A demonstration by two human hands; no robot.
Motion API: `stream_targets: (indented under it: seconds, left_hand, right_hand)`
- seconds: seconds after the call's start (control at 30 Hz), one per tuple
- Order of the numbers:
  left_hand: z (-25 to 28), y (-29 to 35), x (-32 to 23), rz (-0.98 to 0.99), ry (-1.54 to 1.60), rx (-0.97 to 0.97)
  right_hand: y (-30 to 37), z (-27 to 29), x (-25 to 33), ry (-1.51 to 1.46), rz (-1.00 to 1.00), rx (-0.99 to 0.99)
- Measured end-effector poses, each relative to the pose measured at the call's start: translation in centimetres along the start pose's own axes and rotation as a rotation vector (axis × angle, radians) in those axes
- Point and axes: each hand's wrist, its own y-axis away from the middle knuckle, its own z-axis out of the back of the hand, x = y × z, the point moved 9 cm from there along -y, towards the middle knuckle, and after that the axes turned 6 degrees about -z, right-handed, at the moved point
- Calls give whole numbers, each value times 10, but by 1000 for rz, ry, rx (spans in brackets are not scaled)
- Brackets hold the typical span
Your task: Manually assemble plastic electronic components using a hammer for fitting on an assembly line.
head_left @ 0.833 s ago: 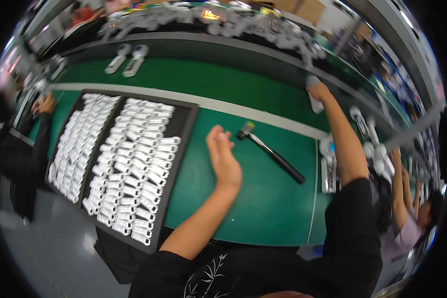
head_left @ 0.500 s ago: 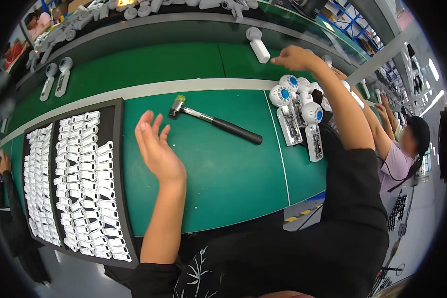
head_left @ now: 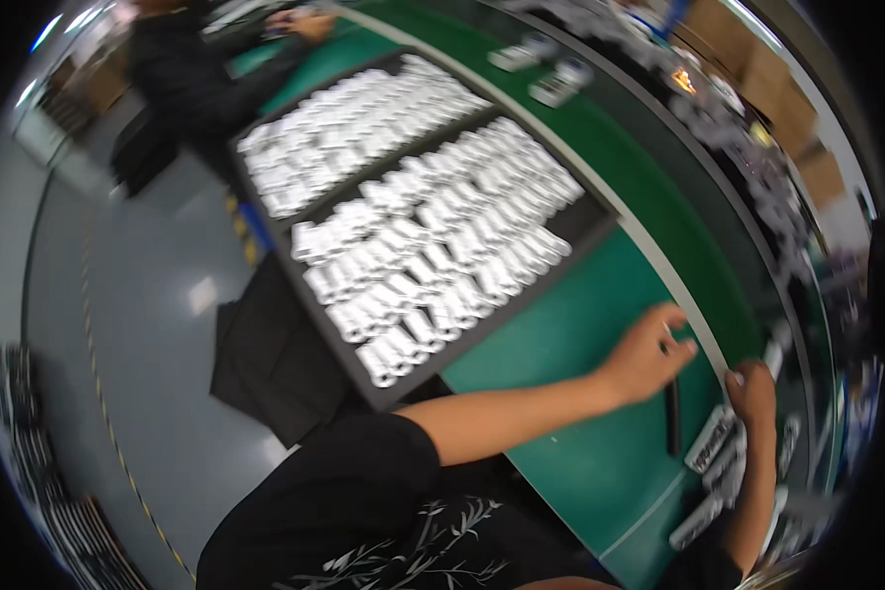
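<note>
My left hand hovers over the green work mat with its fingers curved and apart. Just beside it, the black handle of a hammer shows; the hammer's head is hidden behind the hand. My right hand reaches to the far edge of the mat, its fingers closed at the end of a white handheld device. Blur hides exactly how the fingers sit on it. Nearer along my right forearm lie several white devices with opened handles, partly covered by the arm.
A black tray on the left holds rows of small white parts. Two more white devices lie on the green strip beyond the pale divider. Another person's dark sleeve is at the far left. Cardboard boxes stand at the back.
The view has swung to the left, bringing the tray to the middle. My right hand has closed at the white device; my left hand is now beside the hammer.
</note>
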Motion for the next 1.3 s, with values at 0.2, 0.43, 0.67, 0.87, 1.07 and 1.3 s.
stream_targets:
  seconds: [0.2,0.43,0.67,0.87,1.07,1.3]
  left_hand:
    - [-5,-7,-6,-328,-247,-163]
    - [54,-20,-15,148,26,-224]
    - [52,-9,-40,-308,401,-339]
    - [37,0,-50,-363,292,-328]
    - [35,2,-55,-285,366,-279]
    - [36,2,-60,-332,327,-284]
  right_hand:
    - [-53,94,121,-177,333,-337]
    - [-121,128,280,-761,395,-217]
    - [-194,-32,304,-636,556,-154]
    - [-163,-22,321,-617,643,-243]
    - [-158,-14,334,-586,705,-280]
    - [-176,-25,324,-660,617,-221]
